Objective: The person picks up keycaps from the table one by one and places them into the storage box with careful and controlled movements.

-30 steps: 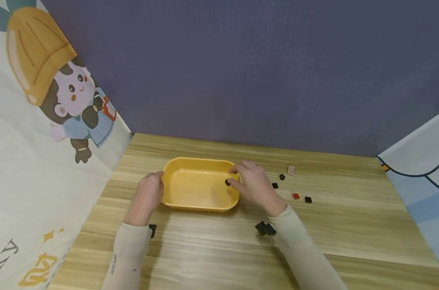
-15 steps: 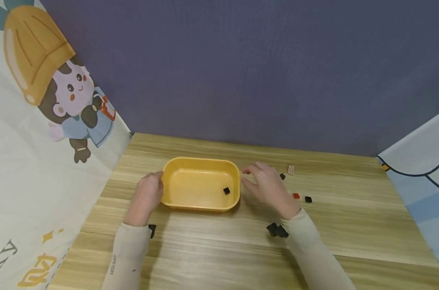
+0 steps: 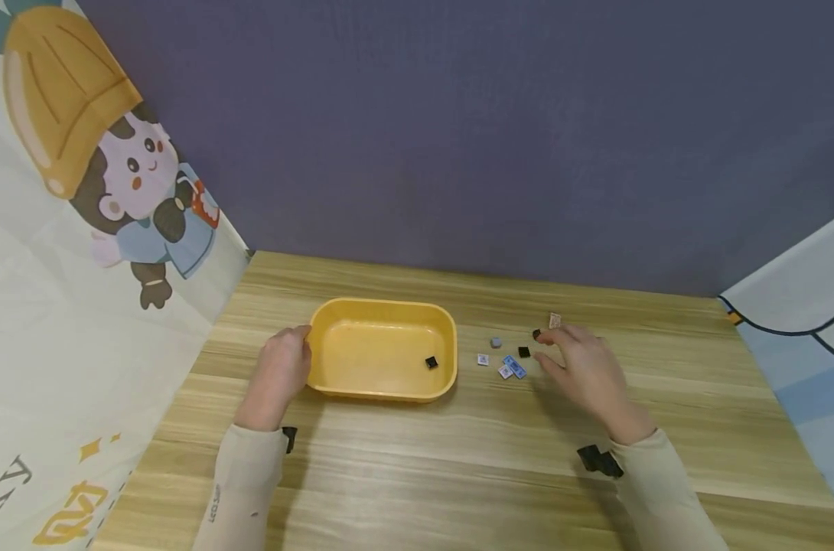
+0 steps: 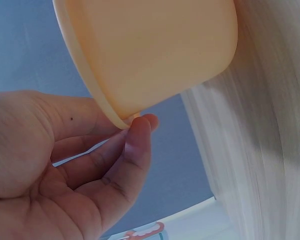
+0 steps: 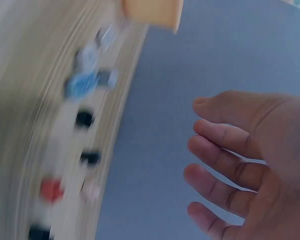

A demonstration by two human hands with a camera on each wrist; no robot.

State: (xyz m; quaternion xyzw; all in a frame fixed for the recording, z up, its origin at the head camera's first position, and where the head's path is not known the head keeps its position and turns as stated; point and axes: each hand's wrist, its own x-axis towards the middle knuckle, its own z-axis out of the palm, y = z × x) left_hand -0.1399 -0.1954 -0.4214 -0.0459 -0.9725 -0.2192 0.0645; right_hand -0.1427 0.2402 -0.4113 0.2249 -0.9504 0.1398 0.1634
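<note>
My left hand (image 3: 282, 371) pinches the left rim of a yellow plastic tray (image 3: 362, 356) between thumb and fingers; the left wrist view shows the thumb (image 4: 138, 140) right at the rim. Inside the tray, toward its right end, lies a small black block (image 3: 431, 362). My right hand (image 3: 589, 375) hovers over the table to the right, fingers loosely curved and holding nothing. Near its fingertips are a black piece (image 3: 523, 352), another dark piece (image 3: 536, 334) and a pale pink tile (image 3: 555, 320). A red piece (image 5: 51, 190) shows blurred in the right wrist view, hidden in the head view.
Between tray and right hand lie a blue tile (image 3: 516, 367), two white tiles, one nearer the tray (image 3: 483, 360), and a grey-blue piece (image 3: 496, 342). The wooden table (image 3: 389, 474) ends at a dark blue partition (image 3: 458, 153) behind. Printed cloth (image 3: 45, 306) hangs left.
The right hand has let go of the black block in the tray, then moved right, uncovering the blue, white and grey-blue pieces. The left hand stays at the tray rim.
</note>
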